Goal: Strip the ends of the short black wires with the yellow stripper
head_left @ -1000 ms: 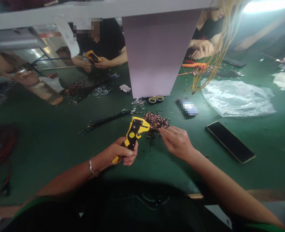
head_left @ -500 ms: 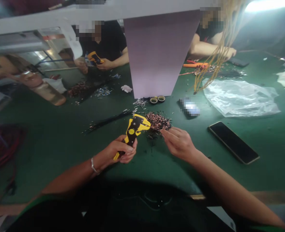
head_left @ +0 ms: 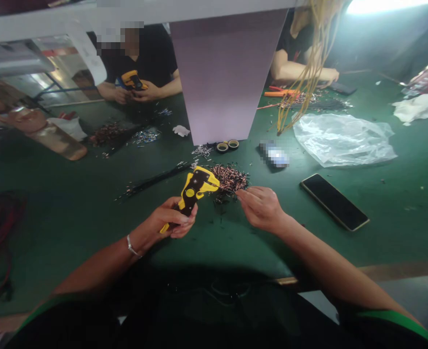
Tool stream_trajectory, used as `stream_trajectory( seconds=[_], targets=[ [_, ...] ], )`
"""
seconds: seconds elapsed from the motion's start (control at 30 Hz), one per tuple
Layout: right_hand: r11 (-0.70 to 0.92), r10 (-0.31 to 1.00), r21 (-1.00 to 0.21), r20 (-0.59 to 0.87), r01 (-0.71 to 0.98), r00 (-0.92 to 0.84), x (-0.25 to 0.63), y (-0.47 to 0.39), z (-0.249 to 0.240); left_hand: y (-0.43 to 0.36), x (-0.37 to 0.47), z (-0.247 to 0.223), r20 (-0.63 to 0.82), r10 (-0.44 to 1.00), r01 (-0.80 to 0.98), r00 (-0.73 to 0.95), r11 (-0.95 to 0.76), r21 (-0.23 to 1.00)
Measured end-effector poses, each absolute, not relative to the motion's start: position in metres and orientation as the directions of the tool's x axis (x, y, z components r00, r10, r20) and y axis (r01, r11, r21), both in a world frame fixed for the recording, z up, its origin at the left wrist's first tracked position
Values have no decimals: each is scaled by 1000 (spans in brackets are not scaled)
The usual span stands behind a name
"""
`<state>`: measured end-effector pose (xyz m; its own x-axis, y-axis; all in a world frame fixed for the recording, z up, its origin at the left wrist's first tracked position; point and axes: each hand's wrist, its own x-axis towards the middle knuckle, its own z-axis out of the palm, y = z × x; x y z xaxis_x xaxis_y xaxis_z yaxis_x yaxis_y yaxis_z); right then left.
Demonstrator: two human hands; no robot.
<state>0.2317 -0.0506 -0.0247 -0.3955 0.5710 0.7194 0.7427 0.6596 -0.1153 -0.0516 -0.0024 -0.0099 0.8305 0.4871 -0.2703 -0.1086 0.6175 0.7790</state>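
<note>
My left hand (head_left: 177, 217) is wrapped round the handle of a yellow and black wire stripper (head_left: 191, 192), whose jaws point right. To the right of those jaws, my right hand (head_left: 259, 206) is closed in a pinch; a thin dark piece seems to run from its fingertips toward the jaws, too small to make out clearly. Behind and between the hands lies a heap of short copper and black wire pieces (head_left: 230, 177). A bundle of black wires (head_left: 155, 179) stretches to the left on the green table (head_left: 214, 271).
Two tape rolls (head_left: 222, 147) stand by a pale panel (head_left: 224, 77). On the right are a black phone (head_left: 334, 201) and a clear plastic bag (head_left: 344, 140). Yellow wires (head_left: 308, 63) hang down. Across the table are two people, one holding a yellow tool (head_left: 133, 80).
The whole view has shifted, so things appear further left and slightly higher. My left hand keeps its hold on the stripper, and my right hand stays pinched beside its jaws.
</note>
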Motion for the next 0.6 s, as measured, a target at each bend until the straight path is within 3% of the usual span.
stream_trajectory(
  seconds=[0.1,0.2,0.33,0.6],
  targets=[
    [618,569,-92,738,781,-363,242,-47,-22,7,-60,1,-221,563,-173,797,563,808],
    [534,600,-147,760,833,-251,248,-43,-21,17,-66,13,-77,775,-352,628,371,859],
    [629,552,-151,778,763,-301,240,-42,-23,16,-60,9,-144,676,-233,722,434,870],
    [653,561,-176,765,737,-315,231,-48,-26,9,-50,-5,-148,537,-207,830,544,813]
  ],
)
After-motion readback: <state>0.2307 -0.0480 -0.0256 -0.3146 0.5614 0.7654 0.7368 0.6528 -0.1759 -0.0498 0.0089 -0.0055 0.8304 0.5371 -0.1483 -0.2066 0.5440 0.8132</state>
